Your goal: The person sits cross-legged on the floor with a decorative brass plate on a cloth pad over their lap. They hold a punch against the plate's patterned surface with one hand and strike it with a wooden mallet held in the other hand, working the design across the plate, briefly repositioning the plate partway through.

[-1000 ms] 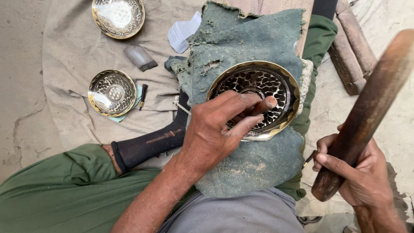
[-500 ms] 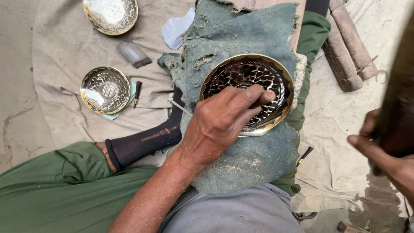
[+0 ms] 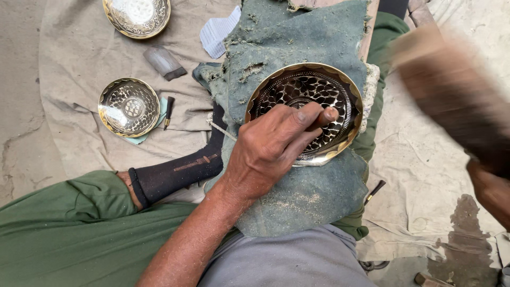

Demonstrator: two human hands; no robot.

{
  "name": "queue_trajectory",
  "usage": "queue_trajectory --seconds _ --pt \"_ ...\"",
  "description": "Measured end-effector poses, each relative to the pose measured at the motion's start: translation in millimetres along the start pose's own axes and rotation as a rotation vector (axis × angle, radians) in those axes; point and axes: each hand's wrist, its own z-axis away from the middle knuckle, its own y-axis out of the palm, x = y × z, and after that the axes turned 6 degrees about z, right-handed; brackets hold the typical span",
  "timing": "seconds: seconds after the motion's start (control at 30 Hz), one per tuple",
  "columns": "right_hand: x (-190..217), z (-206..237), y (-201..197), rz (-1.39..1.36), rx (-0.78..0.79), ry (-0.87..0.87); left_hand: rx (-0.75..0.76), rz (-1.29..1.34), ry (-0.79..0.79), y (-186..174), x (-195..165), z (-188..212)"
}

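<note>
The engraved brass bowl [image 3: 304, 111] lies face up on a worn green cloth pad [image 3: 297, 48], which is draped over the person's lap and leg. The bowl interior carries a dark cut pattern; its rim is bright gold.

The left hand [image 3: 276, 146] rests on the near rim of the bowl, fingers curled and closed on a thin metal chisel [image 3: 223, 130]. The chisel's tail projects from the hand toward the left; its working end is hidden under the fingers inside the bowl. The thumb [image 3: 319, 114] lies across the patterned interior.

The right hand [image 3: 491, 191] is at the right edge of the view, only partly visible, closed around the lower end of a wooden mallet [image 3: 451, 101]. The mallet is raised above the bowl's right side and is heavily motion-blurred.

A black sock [image 3: 175, 172] and green trousers [image 3: 64, 228] cover the leg beside the pad.

On the tan ground cloth [image 3: 69, 64] to the left, well apart from the pad, lie two more brass bowls: a small one [image 3: 129, 107] with a short dark punch [image 3: 168, 110] just beside it, and another [image 3: 137, 16] at the top edge. Between them lies a grey block [image 3: 164, 62]. A folded white paper [image 3: 219, 32] touches the pad's upper left edge. A dark tool [image 3: 374, 191] lies at the pad's lower right.
</note>
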Motion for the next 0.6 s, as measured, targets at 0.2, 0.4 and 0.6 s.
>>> queue_trajectory --seconds 0.2,0.4,0.6 --pt "0.6 -1.4 -0.3 0.011 0.002 -0.006 0.014 -0.02 -0.002 2.6 4.1 -1.2" --pt "-0.1 2.3 0.6 0.015 -0.002 -0.003 0.004 0.008 -0.013 4.0 4.8 -0.3" --pt "-3.2 7.1 -0.7 0.01 0.007 -0.006 0.003 -0.055 0.042 5.9 8.0 3.3"
